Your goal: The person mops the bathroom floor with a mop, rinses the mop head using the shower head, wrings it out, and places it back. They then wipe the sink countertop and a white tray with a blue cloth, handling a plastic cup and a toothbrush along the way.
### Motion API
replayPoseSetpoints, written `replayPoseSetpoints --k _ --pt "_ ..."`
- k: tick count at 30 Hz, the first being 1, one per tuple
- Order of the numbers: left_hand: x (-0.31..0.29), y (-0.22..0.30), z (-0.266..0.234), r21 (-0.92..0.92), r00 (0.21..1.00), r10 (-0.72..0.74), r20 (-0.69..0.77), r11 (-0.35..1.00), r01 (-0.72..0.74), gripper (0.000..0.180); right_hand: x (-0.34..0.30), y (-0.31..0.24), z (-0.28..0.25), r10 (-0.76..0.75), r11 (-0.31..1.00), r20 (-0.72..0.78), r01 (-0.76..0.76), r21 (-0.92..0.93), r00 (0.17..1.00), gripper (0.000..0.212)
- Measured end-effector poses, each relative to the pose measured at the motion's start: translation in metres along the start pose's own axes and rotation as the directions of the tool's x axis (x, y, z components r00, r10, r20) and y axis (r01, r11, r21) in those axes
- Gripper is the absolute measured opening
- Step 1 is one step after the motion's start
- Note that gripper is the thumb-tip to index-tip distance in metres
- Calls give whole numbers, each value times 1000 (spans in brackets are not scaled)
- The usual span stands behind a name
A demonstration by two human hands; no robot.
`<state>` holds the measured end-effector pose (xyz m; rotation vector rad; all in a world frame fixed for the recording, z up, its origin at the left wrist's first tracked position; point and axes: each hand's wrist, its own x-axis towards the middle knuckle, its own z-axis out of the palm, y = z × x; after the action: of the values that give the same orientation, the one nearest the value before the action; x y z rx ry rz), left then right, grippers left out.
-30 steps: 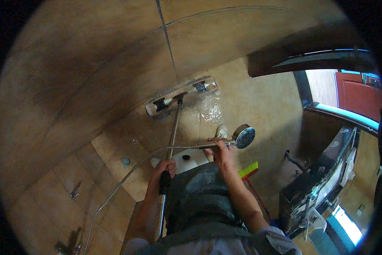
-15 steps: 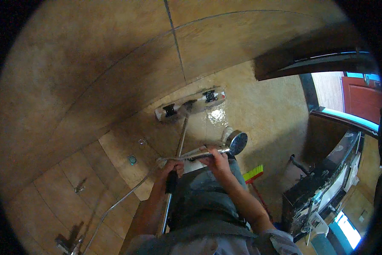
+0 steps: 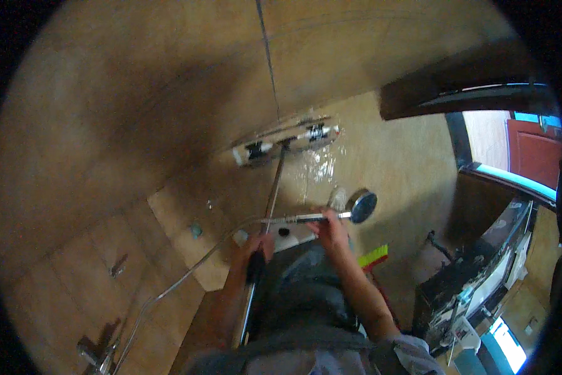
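Two hands are busy over a wet, tan tiled floor [image 3: 412, 162]. The right hand [image 3: 328, 226] is clenched around the chrome handle of a hand shower [image 3: 331, 214], whose round head points out to the right, just above the floor; its hose [image 3: 181, 281] loops away to the lower left toward a wall fitting. The left hand [image 3: 256, 249] grips the dark handle of a mop [image 3: 274, 187], whose pole runs up to a flat mop head [image 3: 287, 142] lying on the floor where it meets the tiled wall.

Compared with a second ago, the mop head lies further from the person and closer to the wall, and the pole between hand and head looks longer; the shower head sits in nearly the same place beside the right hand. Water glistens on the floor just right of the mop head. That reads as scrubbing in stroke, with the shower wetting or rinsing the same patch.

A yellow-green brush [image 3: 373, 256] lies near the right forearm, and a dark cabinet [image 3: 475, 275] stands at the right.
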<state>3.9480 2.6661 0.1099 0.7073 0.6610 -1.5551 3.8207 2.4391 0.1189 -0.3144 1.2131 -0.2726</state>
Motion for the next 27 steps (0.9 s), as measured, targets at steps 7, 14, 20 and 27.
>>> replayPoseSetpoints --k 7,14,20,27 --pt "13 5 -40 143 985 -103 135 986 84 28 9 -39 -9 -234 971 -59 230 -56 971 23" --pt "55 -12 -60 642 974 64 -218 761 93 23 36 -27 -17 -195 981 -118 196 -11 974 25" --pt "82 -28 -96 529 920 315 -233 835 -152 33 8 47 13 83 997 109 -82 -15 991 21" --pt "26 -27 -61 821 828 313 -466 503 272 20 39 26 -1 45 996 32 -43 -74 998 23"
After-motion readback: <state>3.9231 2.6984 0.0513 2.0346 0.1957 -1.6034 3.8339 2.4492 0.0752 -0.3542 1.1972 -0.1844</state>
